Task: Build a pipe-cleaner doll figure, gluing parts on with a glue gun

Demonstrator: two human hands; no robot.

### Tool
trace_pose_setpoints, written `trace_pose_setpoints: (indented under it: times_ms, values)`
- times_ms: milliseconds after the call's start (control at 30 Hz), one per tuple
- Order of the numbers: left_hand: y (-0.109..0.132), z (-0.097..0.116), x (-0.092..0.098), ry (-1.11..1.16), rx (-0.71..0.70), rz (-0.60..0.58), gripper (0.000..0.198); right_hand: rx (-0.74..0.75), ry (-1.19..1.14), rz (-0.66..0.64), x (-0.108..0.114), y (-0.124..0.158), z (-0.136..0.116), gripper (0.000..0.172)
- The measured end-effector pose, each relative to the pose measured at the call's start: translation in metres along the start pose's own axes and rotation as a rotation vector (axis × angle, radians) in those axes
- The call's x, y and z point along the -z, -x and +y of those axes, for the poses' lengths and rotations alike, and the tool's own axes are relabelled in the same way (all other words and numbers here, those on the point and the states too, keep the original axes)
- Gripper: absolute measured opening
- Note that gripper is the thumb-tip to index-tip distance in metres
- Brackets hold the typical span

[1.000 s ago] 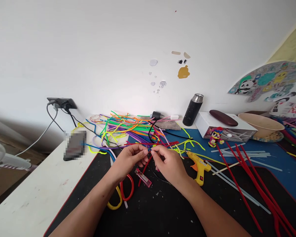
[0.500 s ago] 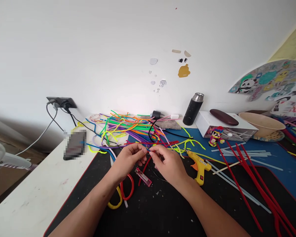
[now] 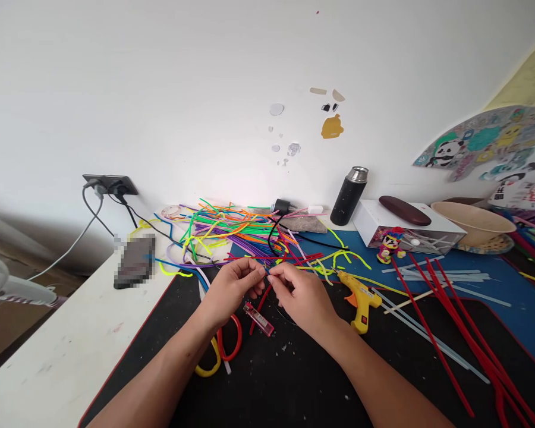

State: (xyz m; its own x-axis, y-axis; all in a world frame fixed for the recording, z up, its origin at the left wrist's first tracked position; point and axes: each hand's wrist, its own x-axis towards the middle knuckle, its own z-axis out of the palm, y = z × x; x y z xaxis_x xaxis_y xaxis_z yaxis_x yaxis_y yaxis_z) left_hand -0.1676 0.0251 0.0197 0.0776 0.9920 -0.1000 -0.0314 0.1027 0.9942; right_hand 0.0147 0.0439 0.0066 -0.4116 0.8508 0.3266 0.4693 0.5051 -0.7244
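Left of glue gun (image 3: 359, 295): left hand (image 3: 229, 291) and right hand (image 3: 301, 294), fingertips meeting. Each grip pinched shut on upper end of one red pipe cleaner (image 3: 262, 302); rest of it dangling below the grip, toward counter (image 3: 71, 345).

Counted: one glue gun, one lighter (image 3: 258, 318) and one scissors (image 3: 223, 351), both left of gun; one flask (image 3: 348, 196) behind it. Loose pile of pipe cleaners (image 3: 232, 229) behind and left, too tangled to count.

White wall (image 3: 205, 71), evenly lit. Black socket (image 3: 110, 183) above table's (image 3: 71, 351) far left corner. White table against wall; fan (image 3: 0, 285) and brown floor (image 3: 9, 333) beyond its left edge.
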Motion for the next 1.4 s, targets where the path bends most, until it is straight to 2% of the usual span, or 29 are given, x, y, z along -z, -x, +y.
trace_pose_setpoints:
  times_ms: [267, 500, 1000, 1400]
  values:
    - [-0.0001, -0.0016, -0.0017, 0.006, 0.001, 0.004, 0.037, 0.001, 0.014, -0.020, -0.0004, 0.0003, 0.0013, 0.012]
    - [0.0005, 0.0029, 0.0038, 0.010, 0.020, -0.054, 0.039, -0.004, 0.015, -0.007, 0.0015, -0.0005, 0.0003, 0.012]
    - [-0.0019, -0.0005, 0.0061, -0.016, -0.006, 0.006, 0.039, 0.050, 0.036, 0.012, 0.0009, -0.0010, 0.0001, 0.013]
    - [-0.0025, -0.0027, 0.0014, 0.001, 0.005, 0.032, 0.043, 0.068, 0.058, -0.040, -0.0012, -0.0006, 0.0005, 0.016]
